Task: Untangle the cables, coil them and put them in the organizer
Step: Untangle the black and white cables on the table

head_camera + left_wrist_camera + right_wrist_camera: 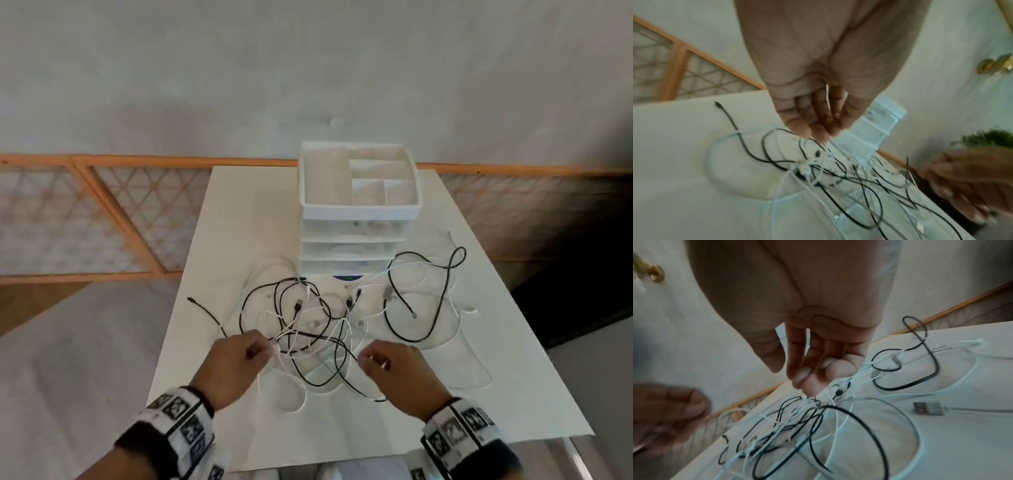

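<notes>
The cable tangle (308,318) sprawls left to right across the white bench (513,394), just beyond both hands. The left hand (229,366) pinches a white strand at the tangle's near-left; the right hand (397,373) pinches another near-right. The organizer (356,209) stands at the far edge, before a pale wall.

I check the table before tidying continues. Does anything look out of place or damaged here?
Only the cables stand out: black and white ones lie knotted together on the table in front of the organizer. The left hand and right hand each pinch a white strand. No damage shows.
</notes>
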